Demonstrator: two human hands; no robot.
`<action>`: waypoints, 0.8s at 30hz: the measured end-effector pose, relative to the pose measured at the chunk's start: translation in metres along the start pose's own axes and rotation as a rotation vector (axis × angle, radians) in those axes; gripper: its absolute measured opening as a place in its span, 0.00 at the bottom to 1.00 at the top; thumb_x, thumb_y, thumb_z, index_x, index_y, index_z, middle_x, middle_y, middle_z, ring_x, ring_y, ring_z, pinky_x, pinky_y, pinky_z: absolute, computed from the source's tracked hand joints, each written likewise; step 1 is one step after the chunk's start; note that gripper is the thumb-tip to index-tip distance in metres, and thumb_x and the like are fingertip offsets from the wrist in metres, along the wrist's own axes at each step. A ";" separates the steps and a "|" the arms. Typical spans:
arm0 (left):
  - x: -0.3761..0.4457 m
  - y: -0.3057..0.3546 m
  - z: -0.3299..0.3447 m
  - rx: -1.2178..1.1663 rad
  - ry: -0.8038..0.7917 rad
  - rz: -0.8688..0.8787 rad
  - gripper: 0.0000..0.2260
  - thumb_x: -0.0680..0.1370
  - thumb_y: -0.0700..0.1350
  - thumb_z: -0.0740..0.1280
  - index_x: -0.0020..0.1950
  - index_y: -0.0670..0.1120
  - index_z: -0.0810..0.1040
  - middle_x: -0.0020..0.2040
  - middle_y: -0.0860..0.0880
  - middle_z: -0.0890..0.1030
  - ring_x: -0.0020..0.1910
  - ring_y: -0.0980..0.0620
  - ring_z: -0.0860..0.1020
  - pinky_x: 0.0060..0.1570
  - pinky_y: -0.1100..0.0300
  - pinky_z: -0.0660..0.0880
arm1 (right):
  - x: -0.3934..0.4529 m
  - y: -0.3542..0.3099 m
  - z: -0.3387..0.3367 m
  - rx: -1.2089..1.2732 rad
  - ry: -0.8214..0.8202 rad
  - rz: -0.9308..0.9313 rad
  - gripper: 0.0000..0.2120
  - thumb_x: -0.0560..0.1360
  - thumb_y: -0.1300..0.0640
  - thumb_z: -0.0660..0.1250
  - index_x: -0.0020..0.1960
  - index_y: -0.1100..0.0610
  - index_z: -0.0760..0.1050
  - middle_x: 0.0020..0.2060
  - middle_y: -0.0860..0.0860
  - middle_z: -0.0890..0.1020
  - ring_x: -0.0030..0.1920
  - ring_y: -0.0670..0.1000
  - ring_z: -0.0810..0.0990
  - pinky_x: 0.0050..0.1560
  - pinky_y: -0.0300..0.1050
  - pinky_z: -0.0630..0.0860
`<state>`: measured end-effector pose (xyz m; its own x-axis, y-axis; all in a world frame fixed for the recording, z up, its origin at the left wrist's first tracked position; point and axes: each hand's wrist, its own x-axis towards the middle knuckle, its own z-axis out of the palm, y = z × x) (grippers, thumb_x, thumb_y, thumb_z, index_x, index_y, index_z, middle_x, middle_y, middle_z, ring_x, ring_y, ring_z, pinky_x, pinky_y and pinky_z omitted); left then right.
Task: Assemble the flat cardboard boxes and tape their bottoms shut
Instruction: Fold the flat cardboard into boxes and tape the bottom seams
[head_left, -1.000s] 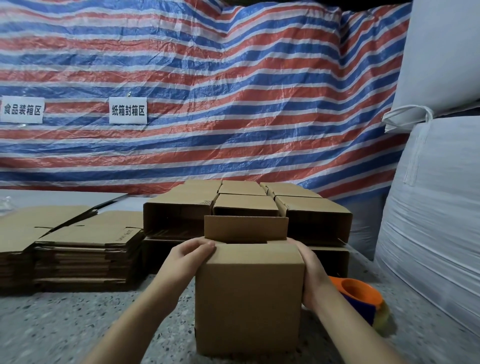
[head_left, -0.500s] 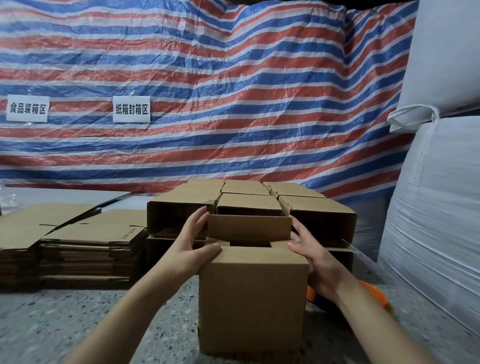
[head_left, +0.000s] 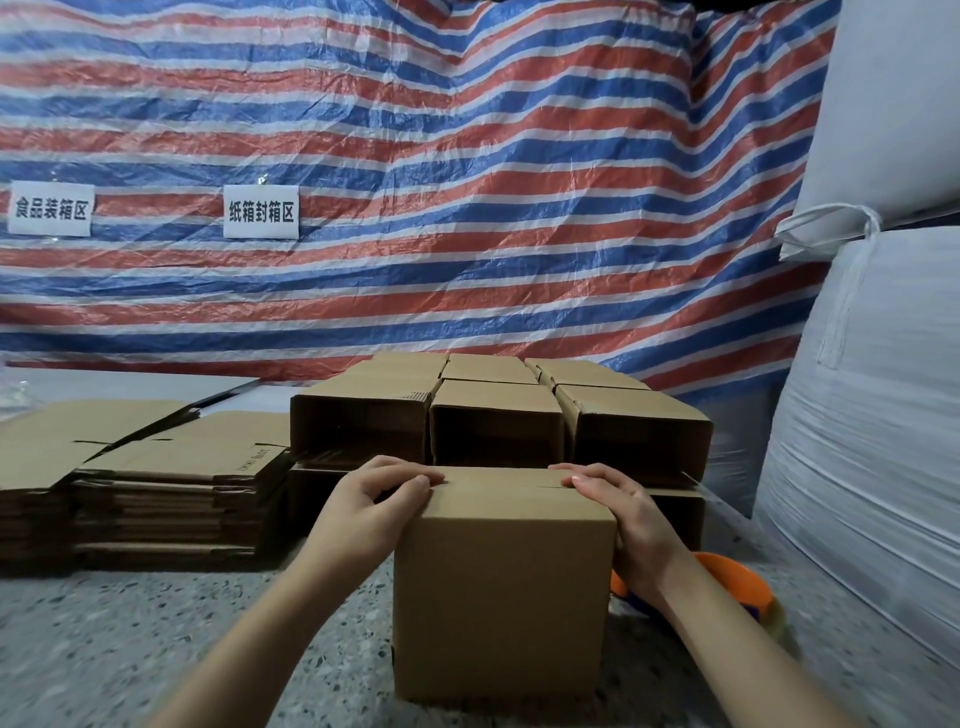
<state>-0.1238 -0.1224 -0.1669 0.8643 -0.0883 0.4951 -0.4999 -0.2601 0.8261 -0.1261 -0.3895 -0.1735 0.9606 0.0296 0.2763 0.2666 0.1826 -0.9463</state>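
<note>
1. The box (head_left: 503, 597) is standing on the counter (head_left: 156, 639), flaps folded shut on top.
2. The left hand (head_left: 375, 500) and right hand (head_left: 618, 506) are pressing the flaps, fingers bent over the side edges.
3. Behind the box, empty boxes (head_left: 496, 415) are lying open-ended.
4. Right of the box, a tape dispenser (head_left: 737, 587) is lying.

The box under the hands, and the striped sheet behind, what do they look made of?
Box: brown corrugated cardboard, matte; fluted edges show on the flat stack nearby. Sheet: likely woven plastic tarpaulin, slightly glossy, with crinkles catching the light.
</note>
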 end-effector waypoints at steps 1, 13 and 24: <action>0.000 0.004 -0.002 0.064 -0.001 0.007 0.08 0.80 0.48 0.66 0.48 0.60 0.84 0.49 0.63 0.80 0.54 0.60 0.76 0.52 0.59 0.74 | -0.001 -0.002 0.001 -0.019 -0.002 -0.003 0.23 0.70 0.54 0.69 0.58 0.70 0.78 0.57 0.59 0.82 0.48 0.54 0.82 0.39 0.41 0.79; 0.010 0.041 0.037 0.968 -0.383 0.281 0.32 0.75 0.74 0.47 0.76 0.62 0.62 0.74 0.61 0.67 0.72 0.57 0.67 0.68 0.55 0.66 | -0.006 -0.010 0.000 -0.122 0.010 0.003 0.16 0.70 0.48 0.70 0.51 0.57 0.85 0.49 0.56 0.84 0.48 0.54 0.83 0.44 0.44 0.79; 0.012 0.046 0.036 0.981 -0.445 0.295 0.38 0.70 0.73 0.43 0.76 0.61 0.63 0.75 0.61 0.66 0.72 0.57 0.67 0.68 0.56 0.68 | 0.010 -0.016 -0.076 -1.492 0.234 0.119 0.18 0.78 0.35 0.61 0.42 0.49 0.74 0.37 0.48 0.80 0.38 0.47 0.79 0.35 0.44 0.74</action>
<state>-0.1342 -0.1704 -0.1322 0.7600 -0.5576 0.3338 -0.5983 -0.8009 0.0243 -0.1152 -0.4669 -0.1684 0.9337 -0.2069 0.2924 -0.1166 -0.9474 -0.2982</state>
